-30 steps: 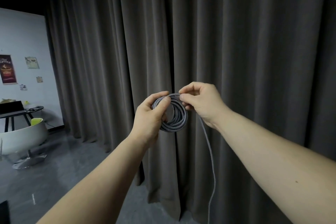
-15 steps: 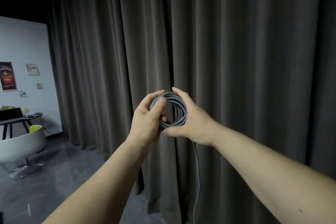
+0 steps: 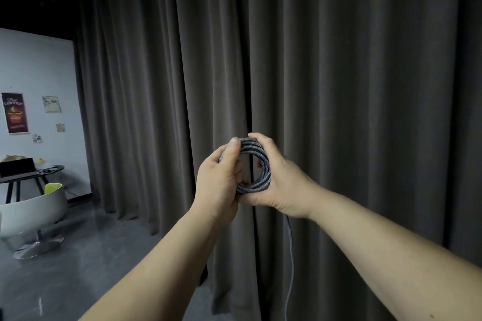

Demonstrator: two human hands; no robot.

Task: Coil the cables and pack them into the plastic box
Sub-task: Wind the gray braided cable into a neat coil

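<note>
A grey cable with a woven, braided sheath, matt and rough-textured, before a heavy matt cloth curtain; the dark floor shows a smooth sheen, and a chair has a glossy white shell.

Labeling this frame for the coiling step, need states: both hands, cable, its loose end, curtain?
left hand: grips the coil's left side, thumb on top
right hand: wraps the coil's right side
grey braided cable coil: wound in several loops, held up between both hands
loose cable tail: uncoiled, hanging below the right wrist
dark grey pleated curtain: drawn closed
</note>
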